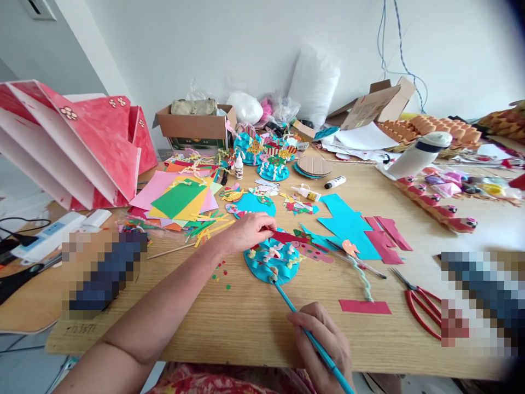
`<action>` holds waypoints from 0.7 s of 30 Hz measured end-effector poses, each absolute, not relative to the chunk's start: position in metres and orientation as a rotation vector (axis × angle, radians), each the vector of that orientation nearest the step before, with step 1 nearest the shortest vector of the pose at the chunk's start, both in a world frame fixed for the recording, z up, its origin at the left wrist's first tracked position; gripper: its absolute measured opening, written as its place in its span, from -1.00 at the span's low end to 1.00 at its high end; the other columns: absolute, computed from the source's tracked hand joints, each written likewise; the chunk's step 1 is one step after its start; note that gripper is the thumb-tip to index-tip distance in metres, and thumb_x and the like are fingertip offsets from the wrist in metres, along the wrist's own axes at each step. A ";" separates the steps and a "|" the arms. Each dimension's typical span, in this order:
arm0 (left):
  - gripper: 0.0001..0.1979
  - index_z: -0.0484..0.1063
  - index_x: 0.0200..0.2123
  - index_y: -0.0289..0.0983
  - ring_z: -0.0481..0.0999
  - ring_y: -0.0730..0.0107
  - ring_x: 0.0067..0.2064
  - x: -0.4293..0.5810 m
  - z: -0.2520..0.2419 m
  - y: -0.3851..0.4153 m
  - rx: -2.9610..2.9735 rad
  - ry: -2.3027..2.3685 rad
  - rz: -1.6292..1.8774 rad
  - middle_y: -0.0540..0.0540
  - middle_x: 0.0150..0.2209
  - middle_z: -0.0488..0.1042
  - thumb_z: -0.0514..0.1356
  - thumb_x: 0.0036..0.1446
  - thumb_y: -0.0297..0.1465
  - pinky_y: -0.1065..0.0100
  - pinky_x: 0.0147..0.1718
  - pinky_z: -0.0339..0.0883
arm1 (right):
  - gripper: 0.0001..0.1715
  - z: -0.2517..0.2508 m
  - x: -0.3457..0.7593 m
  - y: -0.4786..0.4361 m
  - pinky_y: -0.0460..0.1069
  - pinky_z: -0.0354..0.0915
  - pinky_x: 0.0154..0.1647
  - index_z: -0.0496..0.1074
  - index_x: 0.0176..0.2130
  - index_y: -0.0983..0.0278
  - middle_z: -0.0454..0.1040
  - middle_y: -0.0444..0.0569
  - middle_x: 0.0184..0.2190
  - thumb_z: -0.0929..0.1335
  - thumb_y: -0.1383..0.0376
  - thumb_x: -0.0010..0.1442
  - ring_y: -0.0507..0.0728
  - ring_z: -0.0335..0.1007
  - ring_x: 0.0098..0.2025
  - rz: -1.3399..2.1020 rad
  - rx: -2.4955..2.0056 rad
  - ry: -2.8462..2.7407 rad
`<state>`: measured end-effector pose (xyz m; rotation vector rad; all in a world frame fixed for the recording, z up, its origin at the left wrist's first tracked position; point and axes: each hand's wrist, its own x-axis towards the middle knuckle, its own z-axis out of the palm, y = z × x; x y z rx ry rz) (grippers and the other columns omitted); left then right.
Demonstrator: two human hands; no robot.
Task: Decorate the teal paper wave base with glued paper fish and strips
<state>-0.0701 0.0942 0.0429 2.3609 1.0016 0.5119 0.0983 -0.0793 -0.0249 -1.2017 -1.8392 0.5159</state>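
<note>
A round blue paper disc (262, 269) with small white and coloured paper pieces on it lies on the wooden table (254, 323) in front of me. My left hand (248, 232) rests at its upper left edge, fingers closed on a red paper strip (289, 238) that lies over the disc. My right hand (326, 345) near the table's front edge grips a thin blue stick (303, 323). The stick's tip touches the disc's lower edge.
Red-handled scissors (420, 306) lie at the right. A red paper rectangle (365, 307) and blue and red cut-outs (348, 224) lie beyond the disc. A stack of coloured paper sheets (178, 200), glue bottles (239, 167) and cardboard boxes (197, 123) fill the far side.
</note>
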 end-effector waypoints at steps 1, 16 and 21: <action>-0.92 0.39 -0.43 -0.29 0.35 0.47 -0.35 -0.070 0.043 0.094 2.362 1.005 0.510 0.02 -0.42 0.38 0.10 0.04 -0.50 0.48 -0.37 0.15 | -0.76 -0.024 0.098 -0.079 -0.08 0.22 -0.49 0.36 -0.26 0.23 0.31 -0.08 -0.47 0.21 0.46 0.09 0.03 0.28 -0.45 0.518 -1.198 -1.851; -0.91 0.39 -0.41 -0.31 0.36 0.46 -0.34 -0.071 0.042 0.094 2.363 0.990 0.522 0.01 -0.41 0.39 0.09 0.05 -0.50 0.48 -0.36 0.16 | -0.76 -0.029 0.094 -0.072 -0.10 0.26 -0.46 0.35 -0.21 0.25 0.35 -0.07 -0.44 0.20 0.45 0.13 0.02 0.32 -0.42 0.518 -1.211 -1.862; -0.92 0.39 -0.41 -0.30 0.36 0.46 -0.34 -0.071 0.042 0.094 2.354 0.995 0.504 0.00 -0.40 0.38 0.09 0.05 -0.50 0.47 -0.35 0.17 | -0.78 -0.026 0.094 -0.074 -0.10 0.26 -0.48 0.36 -0.25 0.25 0.36 -0.06 -0.45 0.21 0.43 0.13 0.03 0.33 -0.43 0.549 -1.231 -1.811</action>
